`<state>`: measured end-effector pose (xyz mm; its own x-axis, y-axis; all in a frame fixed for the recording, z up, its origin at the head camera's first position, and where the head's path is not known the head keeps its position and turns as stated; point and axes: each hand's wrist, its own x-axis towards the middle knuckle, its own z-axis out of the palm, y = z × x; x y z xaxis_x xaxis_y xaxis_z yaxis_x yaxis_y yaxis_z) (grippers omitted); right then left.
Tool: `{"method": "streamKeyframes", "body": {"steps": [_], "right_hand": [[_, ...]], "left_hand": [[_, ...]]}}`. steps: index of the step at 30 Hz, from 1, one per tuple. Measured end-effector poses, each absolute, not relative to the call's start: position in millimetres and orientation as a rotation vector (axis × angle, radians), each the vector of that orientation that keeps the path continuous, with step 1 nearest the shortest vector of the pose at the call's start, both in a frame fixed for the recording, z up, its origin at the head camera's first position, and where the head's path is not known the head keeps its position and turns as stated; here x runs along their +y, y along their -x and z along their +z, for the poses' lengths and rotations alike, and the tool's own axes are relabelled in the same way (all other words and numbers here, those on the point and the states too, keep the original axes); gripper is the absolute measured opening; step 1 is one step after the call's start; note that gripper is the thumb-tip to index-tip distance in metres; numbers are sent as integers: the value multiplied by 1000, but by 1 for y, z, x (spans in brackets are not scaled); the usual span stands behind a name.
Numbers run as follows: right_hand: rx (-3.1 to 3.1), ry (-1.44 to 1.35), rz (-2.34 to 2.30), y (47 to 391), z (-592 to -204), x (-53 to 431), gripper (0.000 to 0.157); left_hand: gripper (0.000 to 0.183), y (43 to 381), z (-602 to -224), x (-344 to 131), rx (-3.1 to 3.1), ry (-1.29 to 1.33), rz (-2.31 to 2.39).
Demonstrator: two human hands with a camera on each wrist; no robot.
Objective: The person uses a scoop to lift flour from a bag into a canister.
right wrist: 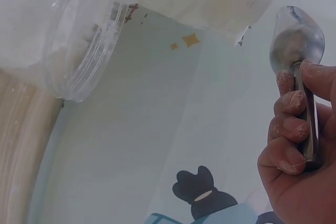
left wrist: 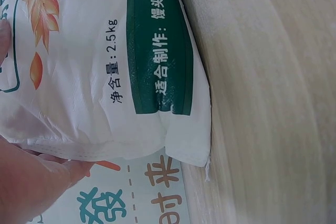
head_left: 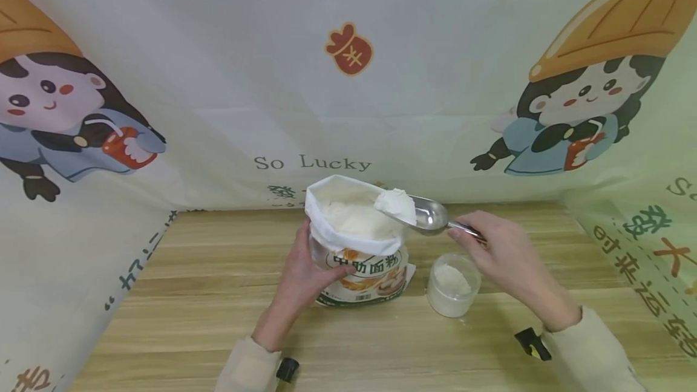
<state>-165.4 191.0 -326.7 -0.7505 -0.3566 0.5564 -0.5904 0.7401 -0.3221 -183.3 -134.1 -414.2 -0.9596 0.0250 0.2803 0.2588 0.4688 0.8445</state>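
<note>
A white flour bag (head_left: 370, 283) stands upright with its top rolled back, pale flour (head_left: 354, 221) showing inside. My left hand (head_left: 307, 271) grips the bag's left side, thumb across the front. In the left wrist view the bag (left wrist: 94, 114) has a green band and a 2.5kg print. My right hand (head_left: 503, 253) holds a metal scoop (head_left: 430, 215) by its handle, above and right of the bag's mouth. A heap of white flour (head_left: 396, 205) fills the scoop's front. In the right wrist view, flour-dusted fingers (right wrist: 291, 127) curl round the handle.
A clear round jar (head_left: 454, 292) partly filled with flour stands on the wooden table (head_left: 218, 295), right of the bag and below the scoop. A printed cloth backdrop (head_left: 229, 77) rises behind the table and along both sides.
</note>
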Motion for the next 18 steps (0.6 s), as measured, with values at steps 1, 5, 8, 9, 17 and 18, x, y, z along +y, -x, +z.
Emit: {"method": "streamKeyframes", "body": {"steps": [1, 5, 8, 9, 17, 18], "right_hand": [[-2466, -721, 673, 165, -328, 193, 12], [-2439, -724, 664, 163, -332, 200, 12], [-2436, -709, 676, 160, -333, 205, 12], [-2435, -703, 678, 159, -334, 207, 11], [-2421, -653, 650, 148, -338, 225, 6], [-2419, -641, 640, 147, -339, 228, 7]], "left_hand": [[122, 183, -414, -134, -2487, 251, -1492], [121, 183, -415, -135, -2478, 266, -1496], [121, 183, -415, -135, -2477, 269, -1492], [121, 183, -415, -135, -2477, 269, -1491], [122, 183, -415, -135, -2475, 280, -1479], [122, 184, -415, -135, -2473, 285, -1478]]}}
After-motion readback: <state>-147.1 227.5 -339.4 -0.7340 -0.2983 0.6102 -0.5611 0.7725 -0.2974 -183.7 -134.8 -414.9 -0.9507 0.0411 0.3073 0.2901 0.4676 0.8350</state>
